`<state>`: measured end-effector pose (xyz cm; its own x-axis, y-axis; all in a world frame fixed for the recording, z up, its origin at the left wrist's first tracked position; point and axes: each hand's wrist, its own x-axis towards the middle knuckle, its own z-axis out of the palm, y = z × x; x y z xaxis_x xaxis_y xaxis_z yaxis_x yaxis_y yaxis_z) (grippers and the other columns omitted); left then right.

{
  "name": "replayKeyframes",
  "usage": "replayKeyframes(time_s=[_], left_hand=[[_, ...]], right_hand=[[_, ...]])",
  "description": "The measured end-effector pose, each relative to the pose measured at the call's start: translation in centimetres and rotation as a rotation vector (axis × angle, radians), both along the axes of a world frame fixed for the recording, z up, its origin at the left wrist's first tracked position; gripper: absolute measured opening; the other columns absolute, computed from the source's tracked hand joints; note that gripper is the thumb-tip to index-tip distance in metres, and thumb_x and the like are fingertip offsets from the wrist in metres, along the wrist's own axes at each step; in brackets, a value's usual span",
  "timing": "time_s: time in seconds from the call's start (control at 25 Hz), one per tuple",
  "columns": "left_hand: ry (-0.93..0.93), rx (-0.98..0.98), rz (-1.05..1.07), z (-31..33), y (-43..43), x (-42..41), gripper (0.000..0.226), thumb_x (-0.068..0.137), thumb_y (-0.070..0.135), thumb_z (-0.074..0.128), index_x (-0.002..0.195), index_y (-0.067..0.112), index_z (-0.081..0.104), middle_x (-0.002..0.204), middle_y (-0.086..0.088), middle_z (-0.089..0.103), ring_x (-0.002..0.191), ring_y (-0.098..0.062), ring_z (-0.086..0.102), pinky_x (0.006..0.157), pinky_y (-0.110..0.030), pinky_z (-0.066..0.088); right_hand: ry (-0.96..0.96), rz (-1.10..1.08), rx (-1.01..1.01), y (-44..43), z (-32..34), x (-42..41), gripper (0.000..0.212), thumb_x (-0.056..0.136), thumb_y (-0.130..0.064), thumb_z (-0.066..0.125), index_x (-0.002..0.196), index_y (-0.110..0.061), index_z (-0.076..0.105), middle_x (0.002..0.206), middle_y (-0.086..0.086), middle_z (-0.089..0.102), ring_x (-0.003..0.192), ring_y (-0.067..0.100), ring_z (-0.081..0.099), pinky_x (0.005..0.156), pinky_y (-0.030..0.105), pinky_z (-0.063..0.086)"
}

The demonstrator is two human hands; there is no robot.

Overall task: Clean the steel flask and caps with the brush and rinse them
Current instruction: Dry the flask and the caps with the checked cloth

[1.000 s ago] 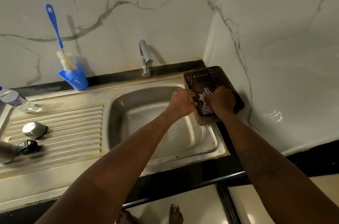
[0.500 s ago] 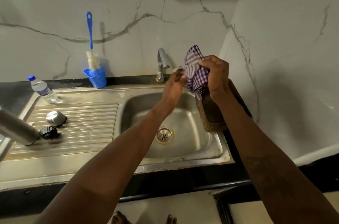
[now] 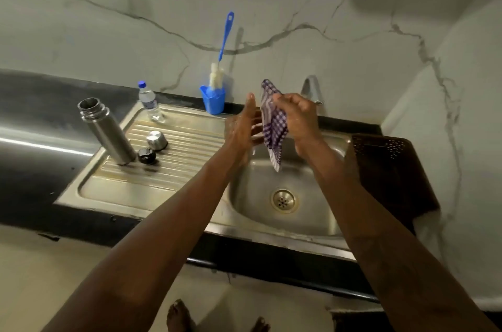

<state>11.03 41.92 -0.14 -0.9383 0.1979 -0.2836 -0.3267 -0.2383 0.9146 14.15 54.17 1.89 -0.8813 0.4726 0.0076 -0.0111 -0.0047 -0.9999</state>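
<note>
The open steel flask (image 3: pixel 107 132) stands upright at the left edge of the draining board. Beside it lie a steel cap (image 3: pixel 156 140) and a black cap (image 3: pixel 147 155). The blue-handled brush (image 3: pixel 221 59) stands in a blue cup (image 3: pixel 213 99) against the wall. Over the sink basin (image 3: pixel 260 190) my right hand (image 3: pixel 297 117) grips a purple-and-white checked cloth (image 3: pixel 273 125), which hangs down from it. My left hand (image 3: pixel 244 127) is flat, fingers straight, against the cloth's left side.
A small plastic water bottle (image 3: pixel 148 102) stands at the back of the draining board. The tap (image 3: pixel 311 88) is partly hidden behind my right hand. A brown perforated basket (image 3: pixel 391 168) sits right of the sink, in the wall corner. My bare feet show below the counter edge.
My right hand lifted the checked cloth out of the brown basket and brought it left over the basin. My left hand opened flat against it. The view swung left, showing the flask upright.
</note>
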Motion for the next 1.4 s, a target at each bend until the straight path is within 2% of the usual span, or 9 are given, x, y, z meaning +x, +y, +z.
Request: replayKeyframes(time_s=[0.08, 0.2, 0.36, 0.44, 0.52, 0.8, 1.12, 1.24, 1.4], left_hand=[[-0.066, 0.192, -0.175, -0.1, -3.0, -0.7, 0.070, 0.091, 0.070, 0.058, 0.108, 0.002, 0.070, 0.092, -0.011, 0.076, 0.087, -0.026, 0.075, 0.077, -0.037, 0.061], [-0.080, 0.418, -0.189, -1.6, -7.4, -2.7, 0.054, 0.100, 0.052, 0.059, 0.125, 0.005, 0.059, 0.108, -0.020, 0.065, 0.098, -0.033, 0.067, 0.083, -0.044, 0.058], [-0.211, 0.533, -0.044, -3.3, -13.4, -4.9, 0.055, 0.108, 0.034, 0.037, 0.143, -0.005, 0.054, 0.144, -0.027, 0.058, 0.132, -0.039, 0.058, 0.114, -0.055, 0.045], [-0.232, 0.560, -0.014, -3.5, -16.0, -6.0, 0.054, 0.108, 0.033, 0.040, 0.144, -0.004, 0.054, 0.147, -0.026, 0.057, 0.139, -0.039, 0.053, 0.118, -0.056, 0.041], [-0.245, 0.543, -0.018, -3.6, -18.2, -6.7, 0.051, 0.107, 0.033, 0.044, 0.142, -0.003, 0.057, 0.144, -0.025, 0.059, 0.133, -0.038, 0.057, 0.116, -0.055, 0.043], [-0.122, -0.056, 0.067, -4.5, -25.5, -10.6, 0.029, 0.096, 0.034, 0.071, 0.115, 0.012, 0.067, 0.110, -0.011, 0.077, 0.104, -0.032, 0.075, 0.090, -0.048, 0.062], [0.106, -0.496, 0.512, -6.9, -32.9, -12.5, 0.039, 0.077, 0.060, 0.084, 0.080, 0.023, 0.072, 0.080, 0.009, 0.072, 0.078, -0.010, 0.073, 0.073, -0.033, 0.062], [0.078, -0.662, 0.657, -8.3, -35.3, -13.4, 0.069, 0.059, 0.068, 0.091, 0.100, 0.019, 0.065, 0.092, 0.005, 0.066, 0.088, -0.017, 0.064, 0.074, -0.032, 0.051], [0.185, -0.653, 0.459, -11.0, -36.2, -16.0, 0.111, 0.042, 0.077, 0.092, 0.131, 0.028, 0.046, 0.119, 0.002, 0.060, 0.106, -0.018, 0.061, 0.093, -0.039, 0.055]], right_hand=[[-0.021, 0.095, 0.235, -3.5, -1.2, -0.9, 0.018, 0.086, -0.036, 0.080, 0.088, -0.019, 0.080, 0.085, 0.000, 0.079, 0.083, 0.021, 0.076, 0.081, 0.045, 0.062], [0.022, 0.314, 0.318, -8.0, -2.8, -1.9, 0.016, 0.083, -0.033, 0.082, 0.096, -0.024, 0.084, 0.093, -0.006, 0.080, 0.092, 0.015, 0.077, 0.092, 0.046, 0.060], [0.051, -0.021, 0.271, -11.4, -4.7, -4.7, 0.037, 0.077, -0.043, 0.086, 0.108, -0.023, 0.079, 0.108, -0.008, 0.078, 0.101, 0.008, 0.072, 0.097, 0.042, 0.058], [-0.154, 0.036, 0.013, -13.1, -5.5, -6.4, 0.075, 0.068, -0.067, 0.085, 0.124, -0.018, 0.072, 0.122, 0.002, 0.075, 0.110, 0.017, 0.071, 0.102, 0.044, 0.056], [-0.234, 0.333, -0.379, -15.9, -6.6, -7.3, 0.082, 0.074, -0.066, 0.082, 0.131, -0.010, 0.066, 0.126, 0.014, 0.072, 0.118, 0.032, 0.069, 0.107, 0.053, 0.051], [-0.374, 0.214, -0.621, -25.2, -7.7, -11.0, 0.048, 0.083, -0.012, 0.080, 0.127, -0.006, 0.064, 0.117, 0.020, 0.074, 0.105, 0.042, 0.072, 0.093, 0.064, 0.056], [-0.293, -0.005, -0.595, -30.8, -7.5, -15.4, 0.039, 0.086, -0.003, 0.076, 0.122, -0.009, 0.064, 0.112, 0.014, 0.075, 0.095, 0.035, 0.075, 0.081, 0.054, 0.063], [-0.237, -0.038, -0.568, -31.5, -7.6, -16.6, 0.046, 0.082, -0.001, 0.078, 0.123, -0.015, 0.063, 0.110, 0.008, 0.072, 0.094, 0.029, 0.073, 0.071, 0.043, 0.064], [-0.201, -0.018, -0.536, -32.6, -7.8, -17.5, 0.041, 0.081, 0.002, 0.076, 0.110, -0.023, 0.064, 0.112, 0.006, 0.071, 0.099, 0.028, 0.071, 0.082, 0.052, 0.063]])
